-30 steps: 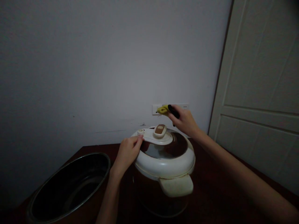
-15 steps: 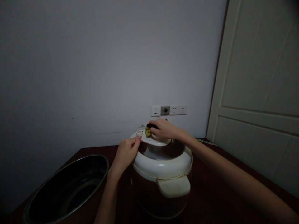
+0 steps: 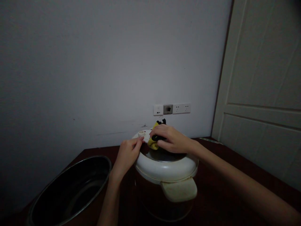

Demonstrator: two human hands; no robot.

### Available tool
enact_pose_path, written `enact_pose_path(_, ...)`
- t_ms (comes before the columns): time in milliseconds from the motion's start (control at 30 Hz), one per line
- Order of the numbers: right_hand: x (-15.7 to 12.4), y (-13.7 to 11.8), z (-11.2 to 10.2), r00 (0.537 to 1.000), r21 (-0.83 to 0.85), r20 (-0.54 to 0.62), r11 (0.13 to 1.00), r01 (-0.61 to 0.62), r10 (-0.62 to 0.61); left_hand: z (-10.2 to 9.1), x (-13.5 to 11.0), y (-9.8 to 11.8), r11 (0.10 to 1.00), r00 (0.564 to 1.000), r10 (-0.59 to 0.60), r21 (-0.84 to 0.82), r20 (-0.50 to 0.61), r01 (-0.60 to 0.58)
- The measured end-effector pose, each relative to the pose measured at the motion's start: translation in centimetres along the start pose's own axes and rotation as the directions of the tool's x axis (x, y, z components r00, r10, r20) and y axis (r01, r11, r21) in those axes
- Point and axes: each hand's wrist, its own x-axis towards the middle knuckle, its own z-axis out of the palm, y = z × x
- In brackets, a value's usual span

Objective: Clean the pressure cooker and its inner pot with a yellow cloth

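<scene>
In the head view a round cooker point(image 3: 166, 174) with a white rim, dark body and white side handle stands in front of me. Its top has a dark centre and a white raised strip with a small round knob point(image 3: 141, 133). My left hand point(image 3: 129, 150) pinches the left edge of the cooker's top, fingertips just below the knob. My right hand point(image 3: 171, 138) is closed around a yellow and black cloth point(image 3: 154, 144), pressed onto the top. The hand and cloth hide much of the white strip.
A dark, open inner pot point(image 3: 70, 188) with a metal rim sits on the dark red table point(image 3: 218, 169) at the left. Wall sockets point(image 3: 181, 108) are behind the cooker. A pale panelled door point(image 3: 263, 94) stands to the right.
My right hand has brought the cloth from the white strip down and nearer to me, onto the dark centre. My left hand stays at the left edge. The view has shifted slightly.
</scene>
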Motion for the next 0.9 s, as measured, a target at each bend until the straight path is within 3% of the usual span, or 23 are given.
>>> enact_pose_path(133,-2.0,-0.7,-0.1,0.999,0.078,-0.039,0.997,0.025,-0.022,0.1,0.0,0.0,1.0,1.0,0.01,-0.001,-0.011,-0.01)
enact_pose_path(267,-4.1,-0.6,-1.2,0.976,0.216,-0.143,0.968,-0.129,0.162,0.2,0.0,0.2,0.999,1.0,0.011,0.03,-0.015,-0.011)
enact_pose_path(333,-4.7,0.2,-2.1,0.909,0.232,-0.259,0.935,-0.27,0.327,0.2,0.0,0.2,0.999,1.0,0.01,0.037,-0.026,-0.01)
enact_pose_path(433,-4.7,2.5,-3.0,0.749,0.161,-0.445,0.867,-0.472,0.49,0.1,0.0,0.2,0.999,0.999,0.018,0.042,-0.027,-0.017)
enact_pose_path(500,-4.2,4.1,-2.9,0.709,0.072,-0.459,0.818,-0.571,0.535,0.1,0.0,0.2,0.999,1.0,0.022,0.048,-0.02,-0.021)
enact_pose_path(667,-2.4,5.6,-0.9,0.765,-0.146,-0.368,0.779,-0.609,0.529,0.2,0.0,0.4,0.996,1.0,0.006,0.086,-0.024,-0.004)
enact_pose_path(767,-1.8,4.3,0.0,0.791,-0.263,-0.337,0.756,-0.6,0.51,0.3,0.0,0.3,0.996,0.999,0.017,0.089,-0.033,-0.014)
enact_pose_path(900,-1.8,1.9,0.1,0.794,-0.384,-0.318,0.696,-0.607,0.518,0.3,0.0,0.1,0.993,0.999,0.034,0.111,-0.038,-0.03)
